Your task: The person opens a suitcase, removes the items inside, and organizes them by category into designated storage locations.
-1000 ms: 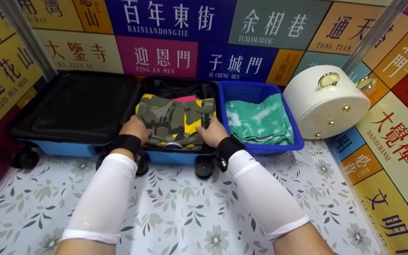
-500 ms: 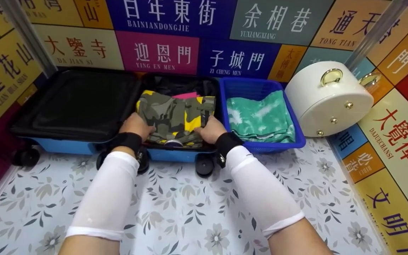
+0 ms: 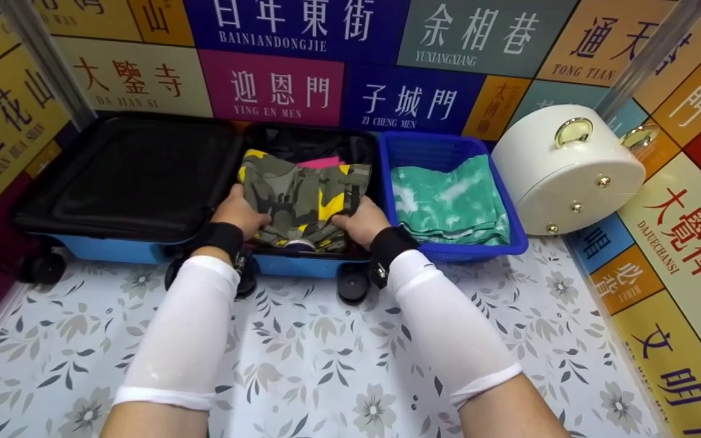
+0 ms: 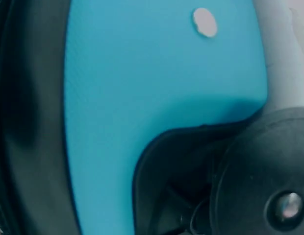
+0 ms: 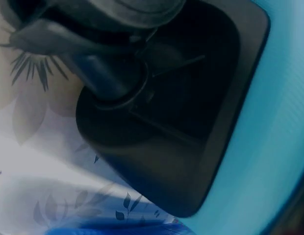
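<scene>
- Left hand rests on the near-left edge of the camo garment, fingers curled over the cloth and gripping it.
- Right hand is on the near-right edge of the same garment, fingers curled round the fabric and holding it.
- Camo garment lies folded in the right half of the open suitcase; grey-green with yellow patches.
- A pink item shows just behind the camo, partly under it.
- Left half of the suitcase, the lid, lies flat, black lining up.
- Suitcase shell is blue; black wheels sit at the near edge, on the floral desk.
- Blue basket stands just beside the suitcase on its right, touching or nearly so; can't tell which.
- Green tie-dye cloth lies folded in the basket.
- White round case with gold rings lies on its side right of the basket, against the wall.
- Both forearms wear white sleeves and black wrist straps.
- Left wrist view: only blue shell and a black wheel, close up; no fingers visible.
- Right wrist view: black wheel housing, blue shell edge, floral surface; no fingers visible.
</scene>
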Tool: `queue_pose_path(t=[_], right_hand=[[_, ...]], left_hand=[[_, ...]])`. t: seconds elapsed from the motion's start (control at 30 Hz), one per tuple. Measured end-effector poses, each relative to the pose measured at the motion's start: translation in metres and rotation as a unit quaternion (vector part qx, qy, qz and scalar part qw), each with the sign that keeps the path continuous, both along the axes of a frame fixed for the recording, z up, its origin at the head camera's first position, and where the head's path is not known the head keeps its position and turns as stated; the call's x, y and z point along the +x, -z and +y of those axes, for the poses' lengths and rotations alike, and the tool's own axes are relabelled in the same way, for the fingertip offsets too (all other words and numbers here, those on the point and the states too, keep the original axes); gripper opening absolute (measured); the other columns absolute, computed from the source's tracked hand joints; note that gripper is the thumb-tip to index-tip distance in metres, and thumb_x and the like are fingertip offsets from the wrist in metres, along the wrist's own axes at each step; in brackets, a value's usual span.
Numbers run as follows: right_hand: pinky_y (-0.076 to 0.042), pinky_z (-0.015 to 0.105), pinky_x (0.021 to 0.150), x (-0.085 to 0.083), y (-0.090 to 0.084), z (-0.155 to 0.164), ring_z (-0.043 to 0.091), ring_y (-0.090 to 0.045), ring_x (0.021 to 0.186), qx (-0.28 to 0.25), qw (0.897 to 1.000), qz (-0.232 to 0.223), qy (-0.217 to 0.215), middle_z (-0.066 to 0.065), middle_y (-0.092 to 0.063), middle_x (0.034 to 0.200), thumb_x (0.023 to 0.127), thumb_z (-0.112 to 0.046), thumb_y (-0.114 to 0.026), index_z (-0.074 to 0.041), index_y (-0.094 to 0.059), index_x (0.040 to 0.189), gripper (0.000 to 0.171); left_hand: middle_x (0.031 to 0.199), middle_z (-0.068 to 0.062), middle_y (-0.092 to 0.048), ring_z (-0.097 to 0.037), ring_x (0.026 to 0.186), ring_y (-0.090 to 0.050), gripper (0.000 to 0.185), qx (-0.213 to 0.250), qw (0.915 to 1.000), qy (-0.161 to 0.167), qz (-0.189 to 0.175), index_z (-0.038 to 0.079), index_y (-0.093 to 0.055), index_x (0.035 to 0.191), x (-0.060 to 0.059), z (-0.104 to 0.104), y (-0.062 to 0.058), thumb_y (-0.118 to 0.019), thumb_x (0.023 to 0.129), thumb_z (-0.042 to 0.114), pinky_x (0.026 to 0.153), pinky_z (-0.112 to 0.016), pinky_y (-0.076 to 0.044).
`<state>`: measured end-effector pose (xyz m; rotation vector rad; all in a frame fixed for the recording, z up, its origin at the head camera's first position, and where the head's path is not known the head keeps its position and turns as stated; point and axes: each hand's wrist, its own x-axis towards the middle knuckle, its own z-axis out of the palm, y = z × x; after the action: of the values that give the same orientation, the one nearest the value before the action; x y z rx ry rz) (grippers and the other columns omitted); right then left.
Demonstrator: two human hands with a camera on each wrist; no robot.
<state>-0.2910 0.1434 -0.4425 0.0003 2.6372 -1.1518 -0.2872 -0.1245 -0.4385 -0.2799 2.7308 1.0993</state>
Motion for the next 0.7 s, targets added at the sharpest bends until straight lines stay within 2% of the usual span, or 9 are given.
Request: queue_pose_path(t=[0.07, 0.27, 0.37, 0.57, 0.7], right_hand=[[-0.033, 0.041, 0.128, -0.0001, 0.0011, -0.0003, 0.034, -0.038, 0.155, 0.000, 1.000, 0.003, -0.001, 0.023, -0.036, 0.168, 0.101, -0.037, -0.070, 0.004, -0.020, 0.165, 0.092], [-0.039, 0.040, 0.124, -0.0018, 0.0052, -0.0030, 0.035, -0.048, 0.147, -0.020, 1.000, 0.024, 0.005, 0.025, -0.048, 0.158, 0.095, -0.022, -0.075, 0.005, -0.025, 0.162, 0.087], [-0.040, 0.040, 0.122, -0.0028, 0.0077, -0.0050, 0.035, -0.048, 0.147, -0.026, 0.999, 0.030, 0.011, 0.026, -0.048, 0.158, 0.094, -0.016, -0.074, 0.003, -0.021, 0.164, 0.089], [-0.039, 0.042, 0.124, -0.0009, 0.0092, -0.0073, 0.035, -0.041, 0.153, -0.019, 0.999, 0.038, 0.022, 0.023, -0.037, 0.167, 0.098, -0.015, -0.069, -0.003, -0.013, 0.168, 0.090], [-0.041, 0.042, 0.122, 0.0018, 0.0092, -0.0090, 0.034, -0.046, 0.150, -0.024, 0.997, 0.065, 0.031, 0.021, -0.043, 0.164, 0.100, -0.012, -0.067, -0.006, -0.019, 0.168, 0.083]], left_hand=[[0.162, -0.026, -0.044, -0.044, 0.145, -0.047, 0.090, -0.001, 1.0000, 0.000, 0.005, 0.008, -0.016, 0.167, -0.0011, 0.0007, 0.0015, -0.071, 0.099, 0.026, 0.118, -0.055, -0.042], [0.160, -0.025, -0.047, -0.043, 0.144, -0.049, 0.083, 0.007, 0.9993, 0.001, 0.036, 0.008, -0.021, 0.166, -0.0021, 0.0024, 0.0050, -0.069, 0.099, 0.018, 0.118, -0.054, -0.043], [0.159, -0.024, -0.048, -0.042, 0.143, -0.050, 0.081, 0.011, 0.9987, -0.001, 0.050, 0.009, -0.023, 0.165, -0.0022, 0.0033, 0.0064, -0.068, 0.099, 0.016, 0.117, -0.054, -0.044], [0.160, -0.024, -0.048, -0.043, 0.144, -0.050, 0.078, 0.006, 0.9979, -0.003, 0.065, 0.010, -0.024, 0.166, -0.0012, 0.0056, 0.0064, -0.067, 0.101, 0.016, 0.118, -0.054, -0.043], [0.154, -0.025, -0.054, -0.044, 0.139, -0.055, 0.072, -0.021, 0.9962, 0.001, 0.085, 0.010, -0.030, 0.164, 0.0007, 0.0079, 0.0025, -0.066, 0.102, 0.019, 0.116, -0.055, -0.045]])
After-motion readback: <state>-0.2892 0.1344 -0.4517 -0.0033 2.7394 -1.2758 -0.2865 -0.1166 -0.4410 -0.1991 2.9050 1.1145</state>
